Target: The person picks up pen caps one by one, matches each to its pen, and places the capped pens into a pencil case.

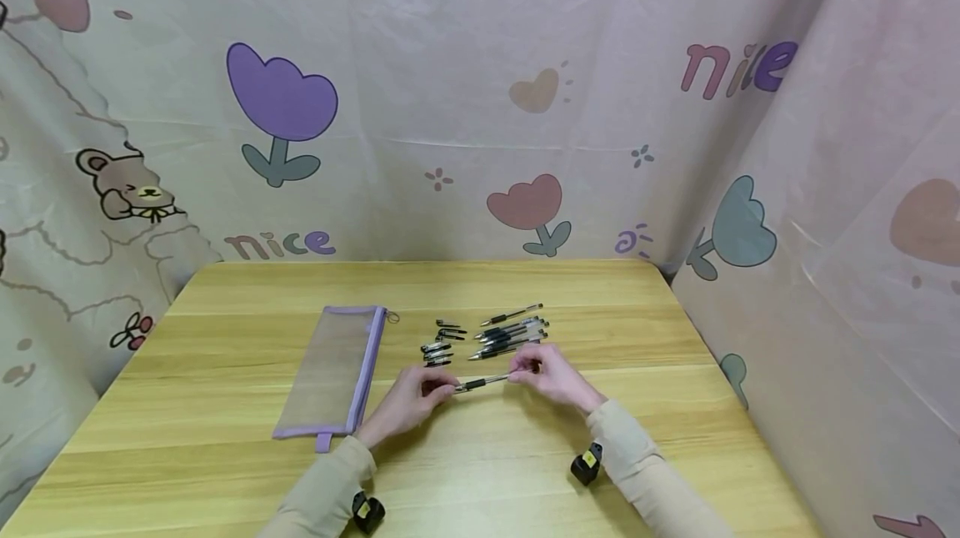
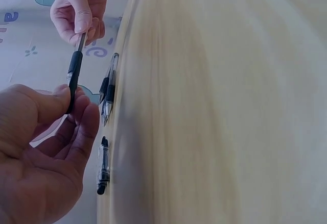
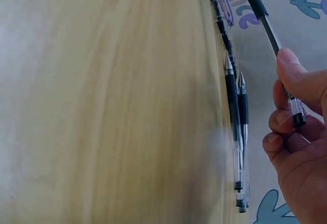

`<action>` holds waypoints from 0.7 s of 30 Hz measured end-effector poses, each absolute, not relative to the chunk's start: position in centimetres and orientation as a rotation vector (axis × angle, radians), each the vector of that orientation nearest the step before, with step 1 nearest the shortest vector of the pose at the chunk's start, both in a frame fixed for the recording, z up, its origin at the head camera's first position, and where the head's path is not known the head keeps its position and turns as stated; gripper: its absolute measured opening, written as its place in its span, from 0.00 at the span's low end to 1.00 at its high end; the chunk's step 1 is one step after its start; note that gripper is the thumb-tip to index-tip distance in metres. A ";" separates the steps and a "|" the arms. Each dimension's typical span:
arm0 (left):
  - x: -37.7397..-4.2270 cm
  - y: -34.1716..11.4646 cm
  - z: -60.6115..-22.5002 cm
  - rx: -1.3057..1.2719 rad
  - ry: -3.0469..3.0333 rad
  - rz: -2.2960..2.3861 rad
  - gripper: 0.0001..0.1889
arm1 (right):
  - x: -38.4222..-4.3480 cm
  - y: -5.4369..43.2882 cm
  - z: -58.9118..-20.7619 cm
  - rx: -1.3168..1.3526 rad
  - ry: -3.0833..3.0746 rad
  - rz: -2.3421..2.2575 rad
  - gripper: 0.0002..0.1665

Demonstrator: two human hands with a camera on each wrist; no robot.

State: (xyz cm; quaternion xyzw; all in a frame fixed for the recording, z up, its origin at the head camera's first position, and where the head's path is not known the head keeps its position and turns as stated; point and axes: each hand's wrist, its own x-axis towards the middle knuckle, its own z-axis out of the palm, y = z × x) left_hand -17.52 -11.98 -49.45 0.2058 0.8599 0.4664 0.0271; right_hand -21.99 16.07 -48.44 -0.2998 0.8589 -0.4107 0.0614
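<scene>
Both hands hold one gel pen (image 1: 489, 380) above the table, a clear barrel with a black grip. My right hand (image 1: 553, 373) pinches its rear end between thumb and fingers, seen closely in the right wrist view (image 3: 301, 127). At the pen's tip, my left hand (image 1: 412, 398) pinches a small black pen cap (image 2: 74, 92); its fingers hide part of it, and I cannot tell how far it sits on the tip. Beyond the hands lie several uncapped gel pens (image 1: 510, 336) in a loose row. Left of them are several loose pen caps (image 1: 437, 353).
A mesh zip pouch (image 1: 330, 375) with purple edging lies flat at the left, its zip side toward the caps. The wooden table (image 1: 225, 404) ends at a printed curtain (image 1: 420, 104) behind and at the sides. Each sleeve carries a small black device (image 1: 587, 465) near the wrist.
</scene>
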 end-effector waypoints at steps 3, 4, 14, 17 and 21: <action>-17.5 -12.0 -49.5 0.637 2.673 1.445 0.07 | -21.9 15.9 -48.5 -0.935 2.612 -1.240 0.04; -17.5 -12.0 -49.5 0.648 2.682 1.445 0.07 | -21.8 15.9 -48.4 -0.943 2.615 -1.240 0.04; -17.4 -11.8 -49.6 0.610 2.706 1.458 0.07 | -21.8 15.5 -48.4 -0.947 2.647 -1.230 0.04; -17.4 -11.8 -49.7 0.616 2.716 1.461 0.07 | -21.7 15.4 -48.5 -0.937 2.654 -1.227 0.04; -17.3 -11.7 -49.6 0.581 2.744 1.450 0.07 | -21.7 15.3 -48.5 -0.933 2.663 -1.232 0.04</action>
